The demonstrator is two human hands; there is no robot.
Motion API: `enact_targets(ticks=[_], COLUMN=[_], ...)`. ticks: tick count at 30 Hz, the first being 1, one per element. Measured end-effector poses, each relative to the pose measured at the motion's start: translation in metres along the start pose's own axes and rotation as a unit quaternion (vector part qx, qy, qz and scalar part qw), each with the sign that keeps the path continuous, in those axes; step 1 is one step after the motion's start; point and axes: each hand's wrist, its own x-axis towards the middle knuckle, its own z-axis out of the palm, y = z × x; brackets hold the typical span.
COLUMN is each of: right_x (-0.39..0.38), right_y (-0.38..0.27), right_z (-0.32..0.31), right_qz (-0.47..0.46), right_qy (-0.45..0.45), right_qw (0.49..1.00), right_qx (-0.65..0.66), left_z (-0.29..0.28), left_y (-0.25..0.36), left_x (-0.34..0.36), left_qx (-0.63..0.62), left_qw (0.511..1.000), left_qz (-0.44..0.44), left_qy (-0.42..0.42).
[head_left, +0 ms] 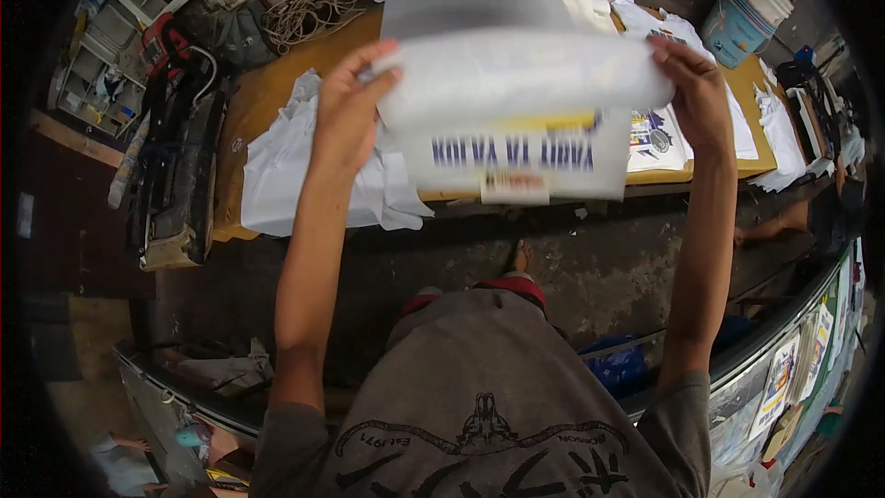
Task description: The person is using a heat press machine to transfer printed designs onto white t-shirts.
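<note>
A translucent white sheet [521, 83] is stretched between my hands above the yellow-brown table, its upper part bent over and smeared by motion. Dark lettering and a yellow band show on its lower part, with a small label at the bottom edge. My left hand [353, 106] pinches its left end between thumb and fingers. At the opposite end, my right hand [693, 92] is closed on the sheet. Behind it lies a smooth grey-white sheet [475, 0]. Crumpled white cloth [300, 171] lies below my left hand; a printed white piece [656, 138] is beside my right wrist.
White printed cloths [664, 23] lie along the table [247, 115]. Stacked buckets [745, 18] stand at the back right, and coiled rope [313, 14] at the back left. Dark equipment [184, 148] flanks the table's left end. Behind me is a glass-topped surface [779, 387] with printed sheets.
</note>
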Motion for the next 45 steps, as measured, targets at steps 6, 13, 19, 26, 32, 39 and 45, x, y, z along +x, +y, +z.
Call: enact_targets(ticks=[6,13,19,26,32,39,45], right_x=[-0.033,0.067,0.138,0.167,0.186,0.273,0.300], right_y=[0.029,0.160,0.176,0.182,0.204,0.220,0.237], right_z=[0.006,0.020,0.023,0.019,0.089,0.190,0.212], right_qz=[0.003,0.044,0.082,0.118,-0.220,-0.259,-0.238], right_qy=[0.049,-0.040,-0.106,-0.212,-0.095,-0.209,-0.236], right_qw=[0.989,0.983,0.960,0.902,0.803,0.794,0.780], right_qx=[-0.138,-0.171,-0.247,-0.356,-0.545,-0.508,-0.529], left_z=[-0.023,-0.060,-0.063,-0.057,-0.003,0.039,0.044], left_y=[-0.025,-0.110,-0.110,-0.103,-0.112,-0.137,-0.132], left_x=[-0.012,0.116,0.196,0.204,0.143,0.100,0.107], left_qx=[0.054,0.230,0.444,0.676,0.684,0.662,0.655], left_qw=[0.993,0.967,0.891,0.737,0.701,0.709,0.728], left_qz=[0.108,0.081,-0.040,-0.016,0.200,0.242,0.202], left_qy=[0.010,0.074,0.088,0.024,-0.007,-0.008,0.014])
